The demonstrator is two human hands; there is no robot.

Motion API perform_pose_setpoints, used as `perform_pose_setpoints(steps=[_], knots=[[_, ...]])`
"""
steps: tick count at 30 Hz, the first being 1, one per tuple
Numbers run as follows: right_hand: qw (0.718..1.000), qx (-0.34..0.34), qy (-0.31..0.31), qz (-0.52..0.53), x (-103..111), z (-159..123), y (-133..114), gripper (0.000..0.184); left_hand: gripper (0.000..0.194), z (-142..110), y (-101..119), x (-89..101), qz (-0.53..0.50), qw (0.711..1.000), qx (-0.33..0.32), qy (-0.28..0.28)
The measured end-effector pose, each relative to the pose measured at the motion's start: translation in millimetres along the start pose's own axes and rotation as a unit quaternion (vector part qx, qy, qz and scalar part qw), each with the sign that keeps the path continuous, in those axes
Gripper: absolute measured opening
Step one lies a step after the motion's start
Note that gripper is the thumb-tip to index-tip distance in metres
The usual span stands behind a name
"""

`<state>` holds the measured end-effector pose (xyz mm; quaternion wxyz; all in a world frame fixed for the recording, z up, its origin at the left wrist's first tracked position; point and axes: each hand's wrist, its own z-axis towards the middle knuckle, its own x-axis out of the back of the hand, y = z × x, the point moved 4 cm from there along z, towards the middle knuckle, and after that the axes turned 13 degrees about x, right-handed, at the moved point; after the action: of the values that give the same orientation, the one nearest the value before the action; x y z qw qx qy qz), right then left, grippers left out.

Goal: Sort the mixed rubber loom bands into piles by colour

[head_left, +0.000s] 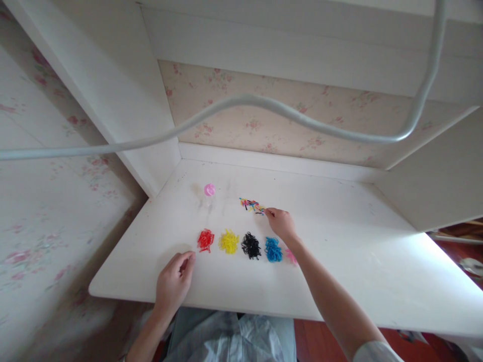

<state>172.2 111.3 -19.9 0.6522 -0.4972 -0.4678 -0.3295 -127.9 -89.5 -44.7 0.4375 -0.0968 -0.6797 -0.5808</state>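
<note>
Small rubber bands lie on the white desk (339, 256) in separate heaps. From left to right are a red heap (206, 241), a yellow heap (229, 242), a black heap (251, 246), a blue heap (273, 250) and a pink heap (291, 257), partly hidden by my right forearm. Behind them is a mixed-colour pile (251, 205). My right hand (279, 222) has its fingertips pinched at that pile's right end; anything between them is too small to name. Near the red heap, my left hand (175, 279) rests with thumb and fingers pressed together, its contents not visible.
Behind the red heap stands a small clear container with a pink lid (210, 189). A pale cable or tube (256, 100) crosses the upper view in front of the desk's back. White side panels (128, 90) and floral wallpaper (252, 120) bound the desktop.
</note>
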Motion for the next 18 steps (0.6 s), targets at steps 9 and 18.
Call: perform_pose_setpoints(steps=[9, 18], knots=[[0.991, 0.0, 0.099, 0.086, 35, -49, 19, 0.045, 0.029, -3, -1, 0.1, 0.001, 1.0, 0.0, -0.032], [0.993, -0.026, 0.113, 0.009, 33, -135, 58, 0.038, 0.024, 0, 41, -2.8, -0.003, 0.995, -0.068, -0.07]])
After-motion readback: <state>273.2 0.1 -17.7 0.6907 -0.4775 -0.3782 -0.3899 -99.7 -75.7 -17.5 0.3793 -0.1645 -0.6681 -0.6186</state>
